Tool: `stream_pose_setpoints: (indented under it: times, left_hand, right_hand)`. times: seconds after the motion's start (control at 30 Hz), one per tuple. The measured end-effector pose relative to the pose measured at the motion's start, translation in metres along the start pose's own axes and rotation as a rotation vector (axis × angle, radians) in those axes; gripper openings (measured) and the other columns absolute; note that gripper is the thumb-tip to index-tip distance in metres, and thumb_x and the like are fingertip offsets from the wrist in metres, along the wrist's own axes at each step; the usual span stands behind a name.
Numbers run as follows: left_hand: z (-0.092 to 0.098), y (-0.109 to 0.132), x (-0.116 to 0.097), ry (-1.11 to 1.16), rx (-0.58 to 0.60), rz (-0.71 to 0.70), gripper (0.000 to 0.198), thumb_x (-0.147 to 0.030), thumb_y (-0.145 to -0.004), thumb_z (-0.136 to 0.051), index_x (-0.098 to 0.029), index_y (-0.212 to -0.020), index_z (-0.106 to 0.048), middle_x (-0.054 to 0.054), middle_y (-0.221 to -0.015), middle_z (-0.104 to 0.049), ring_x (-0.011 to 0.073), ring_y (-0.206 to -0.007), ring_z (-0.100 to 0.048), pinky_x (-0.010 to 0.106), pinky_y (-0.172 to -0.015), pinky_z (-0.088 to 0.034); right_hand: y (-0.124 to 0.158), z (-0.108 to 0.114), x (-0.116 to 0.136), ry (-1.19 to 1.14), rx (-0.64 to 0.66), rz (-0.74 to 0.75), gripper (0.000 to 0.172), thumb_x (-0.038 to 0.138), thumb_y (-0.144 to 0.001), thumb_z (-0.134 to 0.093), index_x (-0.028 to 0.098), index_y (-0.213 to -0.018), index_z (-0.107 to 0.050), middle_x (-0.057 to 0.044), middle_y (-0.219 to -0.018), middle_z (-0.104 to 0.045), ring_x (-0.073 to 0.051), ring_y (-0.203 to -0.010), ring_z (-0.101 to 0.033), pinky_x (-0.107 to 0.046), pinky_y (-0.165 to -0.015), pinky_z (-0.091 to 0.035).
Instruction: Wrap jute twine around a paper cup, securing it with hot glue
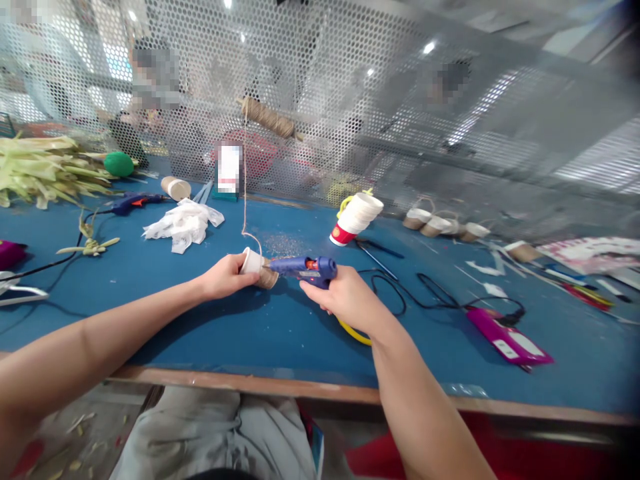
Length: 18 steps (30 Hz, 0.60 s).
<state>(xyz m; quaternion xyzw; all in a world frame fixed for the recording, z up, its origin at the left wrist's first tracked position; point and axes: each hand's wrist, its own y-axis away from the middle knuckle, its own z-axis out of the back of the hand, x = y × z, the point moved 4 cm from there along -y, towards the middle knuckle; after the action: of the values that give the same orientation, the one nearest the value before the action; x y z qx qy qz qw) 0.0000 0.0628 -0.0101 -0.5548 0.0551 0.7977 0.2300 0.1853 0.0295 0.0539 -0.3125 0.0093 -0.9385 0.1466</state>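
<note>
mid-frame, left hand [231, 275] clamps cup [252, 261], right hand [349, 297] clamps glue gun [306, 267], seemingly gluing, winding twine [270, 119] probably needed next.

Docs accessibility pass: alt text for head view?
Left hand holds a white cup partly wrapped in twine; right hand points a blue glue gun at it over a blue table. The twine runs up to a spool at a perforated screen.
</note>
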Motion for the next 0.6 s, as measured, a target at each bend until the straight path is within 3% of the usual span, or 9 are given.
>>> stream_pose_setpoints:
  times: [0.23,0.4,0.6]
  left_hand:
    - [-0.0017,0.0004,-0.0022,0.034,0.029,0.010,0.035,-0.029,-0.072,-0.052,-0.010,-0.101,-0.056,0.007,-0.095,-0.066,0.0197,-0.085,-0.060,0.031,-0.079,-0.045]
    - [-0.0014,0.0013,-0.0016,0.003,0.031,-0.030,0.038,-0.030,-0.073,-0.051,-0.009,-0.105,-0.055,0.008,-0.098,-0.064,0.0205,-0.088,-0.059,0.031,-0.080,-0.044]
    - [-0.0014,0.0025,-0.0007,-0.077,0.027,-0.022,0.036,-0.031,-0.071,-0.050,-0.006,-0.097,-0.056,0.009,-0.089,-0.064,0.0200,-0.079,-0.058,0.031,-0.075,-0.045]
  right_hand:
    - [0.0011,-0.0016,-0.0017,-0.008,0.052,-0.011,0.018,0.031,-0.069,-0.052,0.019,-0.057,-0.048,0.003,-0.044,-0.049,-0.010,-0.042,-0.045,-0.022,-0.043,-0.036]
    - [0.0002,0.0005,-0.0013,-0.014,0.021,-0.052,0.018,0.031,-0.068,-0.053,0.019,-0.055,-0.047,0.002,-0.042,-0.048,-0.010,-0.040,-0.044,-0.022,-0.041,-0.036]
    - [-0.0032,0.0005,-0.0038,-0.066,0.014,-0.093,0.019,0.030,-0.068,-0.054,0.018,-0.056,-0.048,0.003,-0.039,-0.048,-0.010,-0.036,-0.044,-0.022,-0.039,-0.037]
